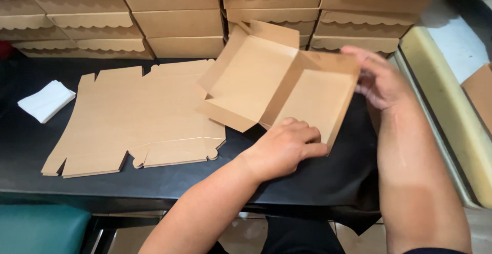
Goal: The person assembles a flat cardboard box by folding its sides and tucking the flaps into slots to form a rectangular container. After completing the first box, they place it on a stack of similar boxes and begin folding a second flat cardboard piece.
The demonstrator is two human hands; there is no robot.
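Observation:
A half-folded brown cardboard box (271, 82) lies open on the black table (31, 146), its lid flap raised toward the back. My left hand (284, 146) grips the near wall of the box at its front edge. The far right corner of the box is held by my right hand (376, 77), fingers curled over the side wall. A stack of flat, unfolded box blanks (133, 115) lies to the left of the box.
Stacks of finished brown boxes with scalloped lids (174, 15) line the back of the table. A small pile of white paper (46, 100) sits at the far left. A yellowish ledge (451, 110) runs along the right. A green seat (41, 228) shows below left.

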